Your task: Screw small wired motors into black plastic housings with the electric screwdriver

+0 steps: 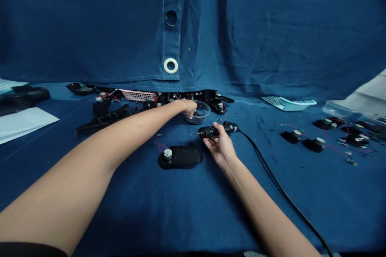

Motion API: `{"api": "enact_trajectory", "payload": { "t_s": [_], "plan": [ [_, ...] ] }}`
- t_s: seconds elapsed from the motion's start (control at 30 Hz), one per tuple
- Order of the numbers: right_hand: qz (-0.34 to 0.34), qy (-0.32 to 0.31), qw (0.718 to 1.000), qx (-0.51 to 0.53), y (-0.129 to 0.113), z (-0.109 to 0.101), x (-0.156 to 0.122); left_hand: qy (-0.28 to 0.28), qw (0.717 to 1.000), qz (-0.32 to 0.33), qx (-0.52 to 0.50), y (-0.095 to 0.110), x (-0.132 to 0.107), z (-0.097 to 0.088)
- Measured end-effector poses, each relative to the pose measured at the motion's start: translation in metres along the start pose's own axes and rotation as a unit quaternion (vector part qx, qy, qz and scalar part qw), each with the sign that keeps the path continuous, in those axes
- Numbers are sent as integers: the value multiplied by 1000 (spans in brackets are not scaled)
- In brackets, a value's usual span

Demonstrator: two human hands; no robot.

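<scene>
My left hand [189, 107] reaches into a small clear bowl [204, 108] of dark small parts, fingers curled down among them; what they pinch is hidden. My right hand [221, 142] is wrapped round a black corded electric screwdriver [214, 130], its bit pointing left. Just below the bit lies a flat black plastic housing [181, 156] with a small silver motor and red wire at its left end.
Black plastic parts and a pink basket [138, 95] line the back edge under the hanging blue cloth. Several motor assemblies with red wires [313, 143] lie at right, near a light-blue basket [286, 103]. White paper [21, 122] lies at left. The screwdriver's cable [280, 188] runs toward the lower right.
</scene>
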State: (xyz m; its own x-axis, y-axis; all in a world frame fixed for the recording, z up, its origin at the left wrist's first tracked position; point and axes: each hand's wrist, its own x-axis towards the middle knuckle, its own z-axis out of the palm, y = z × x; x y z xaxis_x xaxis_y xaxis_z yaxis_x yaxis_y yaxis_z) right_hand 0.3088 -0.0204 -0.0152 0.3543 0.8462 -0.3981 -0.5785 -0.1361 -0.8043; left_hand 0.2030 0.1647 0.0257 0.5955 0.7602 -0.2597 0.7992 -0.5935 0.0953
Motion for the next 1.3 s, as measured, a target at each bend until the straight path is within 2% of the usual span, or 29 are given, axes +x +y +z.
{"api": "enact_trajectory", "payload": {
  "t_s": [0.2,0.37,0.57,0.7,0.8,0.93,0.97,1.03,1.07,1.13,1.2,1.3],
  "plan": [
    [-4,8,1000,-2,0,0,0,32,999,28,-14,-3,-14,-4],
    [-1,7,1000,-2,0,0,1,76,996,36,-5,-3,-17,1],
    [8,5,1000,-1,0,0,1,148,989,25,-11,-1,-23,5],
    [11,4,1000,1,-1,-1,0,226,972,43,-52,-2,-33,5],
    [9,1,1000,9,-2,-2,0,312,944,56,-95,3,-52,6],
    [8,-7,1000,20,-5,-2,-2,415,894,48,-160,16,-99,18],
    [9,-10,1000,23,-6,-2,-3,439,879,45,-183,20,-114,23],
    [9,-20,999,31,-8,-2,-5,488,814,64,-309,25,-141,35],
    [8,-25,999,34,-9,-2,-6,500,791,65,-347,27,-154,42],
    [4,-34,999,33,-10,-3,-7,511,765,56,-388,29,-173,56],
    [-1,-36,999,21,-9,-3,-7,516,754,41,-405,27,-183,69],
    [-6,-37,999,-6,-6,-3,-4,510,756,37,-409,22,-188,81]
  ]
}}
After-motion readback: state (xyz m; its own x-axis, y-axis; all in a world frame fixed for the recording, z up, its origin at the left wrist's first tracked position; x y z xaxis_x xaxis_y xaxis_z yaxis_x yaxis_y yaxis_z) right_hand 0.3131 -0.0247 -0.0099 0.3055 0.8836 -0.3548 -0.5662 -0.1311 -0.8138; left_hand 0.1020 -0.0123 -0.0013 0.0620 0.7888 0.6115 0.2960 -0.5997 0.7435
